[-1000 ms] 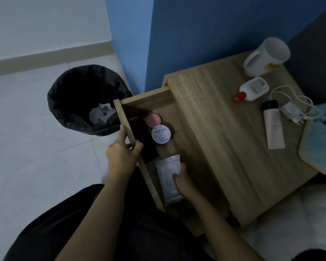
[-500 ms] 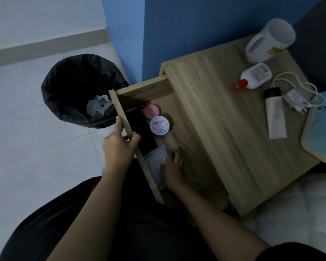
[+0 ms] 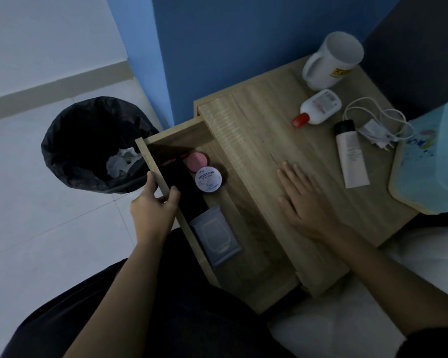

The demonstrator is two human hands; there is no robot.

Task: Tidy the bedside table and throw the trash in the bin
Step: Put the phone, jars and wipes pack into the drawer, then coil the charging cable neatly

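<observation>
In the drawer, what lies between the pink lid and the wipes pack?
The round white MOIST HYA tin, beside the pink lid; then drawer floor up to the wipes pack. Head view.

A round white jar lid [image 3: 208,179] in the open drawer [image 3: 176,133] read "MOIST HYA" in dark capitals, its smaller print too fine to read. Toward 1 o'clock, labels on the mug [image 3: 331,63] and the red-capped bottle [image 3: 318,107] were illegible.

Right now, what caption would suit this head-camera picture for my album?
Left hand grips the open drawer, right hand spread over the bedside table, wipes pack inside, bin alongside.
</observation>
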